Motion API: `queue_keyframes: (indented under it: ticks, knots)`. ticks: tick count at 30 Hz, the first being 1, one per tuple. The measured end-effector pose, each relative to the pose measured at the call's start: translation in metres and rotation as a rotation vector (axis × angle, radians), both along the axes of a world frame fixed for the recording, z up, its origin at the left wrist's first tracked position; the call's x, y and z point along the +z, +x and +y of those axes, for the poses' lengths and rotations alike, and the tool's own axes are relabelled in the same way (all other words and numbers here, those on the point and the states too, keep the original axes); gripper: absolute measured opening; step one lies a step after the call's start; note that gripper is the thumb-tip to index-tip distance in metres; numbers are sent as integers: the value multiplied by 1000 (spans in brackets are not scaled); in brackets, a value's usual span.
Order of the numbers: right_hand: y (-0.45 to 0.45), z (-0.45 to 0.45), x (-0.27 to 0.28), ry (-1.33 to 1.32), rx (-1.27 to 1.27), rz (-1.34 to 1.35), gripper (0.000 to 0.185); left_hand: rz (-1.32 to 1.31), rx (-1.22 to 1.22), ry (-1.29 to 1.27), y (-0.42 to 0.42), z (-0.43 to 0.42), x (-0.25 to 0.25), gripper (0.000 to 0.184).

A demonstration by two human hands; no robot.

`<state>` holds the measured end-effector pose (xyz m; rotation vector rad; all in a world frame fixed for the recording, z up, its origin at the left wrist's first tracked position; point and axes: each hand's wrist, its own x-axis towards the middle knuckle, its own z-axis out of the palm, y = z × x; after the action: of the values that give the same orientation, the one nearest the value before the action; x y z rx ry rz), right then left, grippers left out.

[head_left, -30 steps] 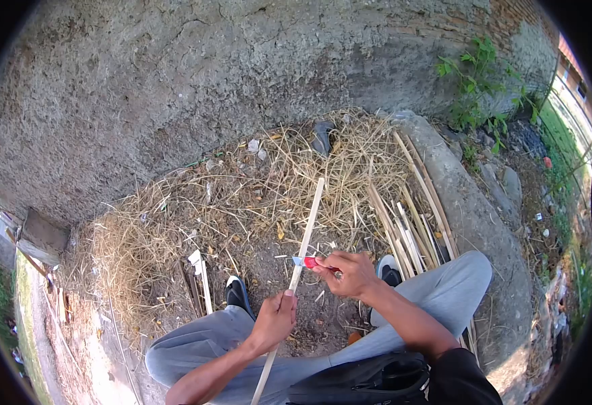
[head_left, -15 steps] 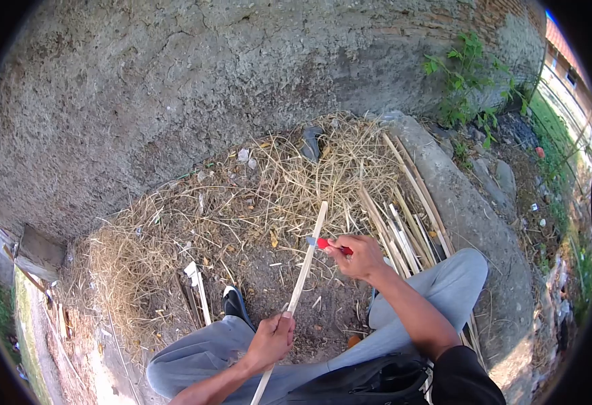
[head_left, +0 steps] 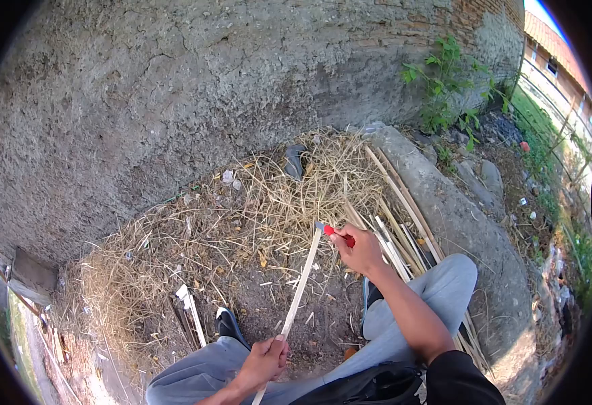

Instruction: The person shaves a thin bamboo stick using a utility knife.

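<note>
Red-handled knife [head_left: 328, 230] has shifted along the pale wooden strip [head_left: 301, 283] to its far tip. My right hand [head_left: 362, 251], nearer that tip, grips the handle; left hand [head_left: 264, 361] clasps strip's near part. Strip's long axis: away from me, leaning right.

No readable text or numbers, though edges perhaps too blurry.

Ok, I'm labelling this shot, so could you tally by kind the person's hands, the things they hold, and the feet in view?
Hands: 2 (left hand, right hand)
Held wooden strip: 1
Red-handled knife: 1
Feet: 2 (left foot, right foot, the right partly hidden)
Total: 6
</note>
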<state>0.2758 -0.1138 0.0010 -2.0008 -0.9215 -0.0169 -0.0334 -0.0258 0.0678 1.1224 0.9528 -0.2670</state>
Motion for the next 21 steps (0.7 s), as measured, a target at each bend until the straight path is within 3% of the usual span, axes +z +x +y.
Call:
queue_keyframes:
  ticks: [1,2,3,5,6,11,19,21]
  knots:
    - [-1,0,2,-10,-20,104,23,-5,8,-28,0,2,-2,34]
    - [10,8,-36,226,83,266,24,-5,5,-31,1,4,-1,34]
    - [10,5,-31,221,82,266,24,-3,15,-71,3,5,0,34]
    - [4,1,-6,457,182,1358,23,-1,29,-113,3,8,-1,34]
    - [0,1,-2,484,228,1423,24,-27,26,-97,3,9,-4,34]
    - [-16,0,1,506,186,1450,23,-83,60,-45,2,14,-11,35]
    - [-48,3,0,417,259,1063,18,-92,21,248,6,14,-21,40]
    - [-63,2,-1,249,346,544,22,-112,22,296,7,15,-24,41]
